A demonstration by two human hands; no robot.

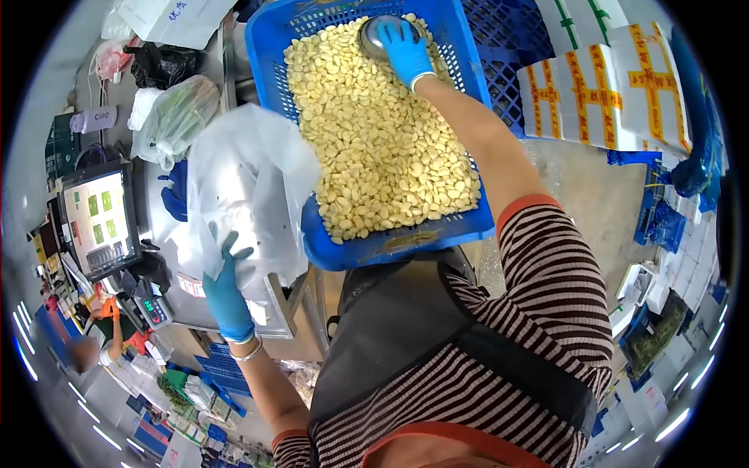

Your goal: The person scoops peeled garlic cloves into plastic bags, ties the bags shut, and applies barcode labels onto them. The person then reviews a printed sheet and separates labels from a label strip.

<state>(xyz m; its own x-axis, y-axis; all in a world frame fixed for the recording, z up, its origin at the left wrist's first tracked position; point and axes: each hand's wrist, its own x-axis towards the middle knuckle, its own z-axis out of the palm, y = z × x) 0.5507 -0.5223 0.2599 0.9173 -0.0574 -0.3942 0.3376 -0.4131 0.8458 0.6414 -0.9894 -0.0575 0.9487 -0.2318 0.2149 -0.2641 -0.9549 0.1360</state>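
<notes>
A blue plastic crate (pixel 478 62) holds a heap of pale, peeled, bean-like pieces (pixel 382 148), perhaps garlic cloves. At its far end my right hand (pixel 406 53), in a blue glove, grips a round metal bowl (pixel 374 43) that rests among the pieces. The bowl's inside is hidden. Left of the crate, my left hand (pixel 226 296), also gloved, holds a translucent plastic bag (pixel 250 171) near its lower edge. Part of that hand shows blurred through the film. The bag stands puffed up above a metal table (pixel 168 226) and touches the crate's left side.
A touchscreen (pixel 101 222) and a scale with a lit display (pixel 150 310) stand at the left. Filled plastic bags (pixel 178 117) lie behind the translucent one. Taped white boxes (pixel 601 97) stack at the right. Another person (pixel 109 335) is at far left.
</notes>
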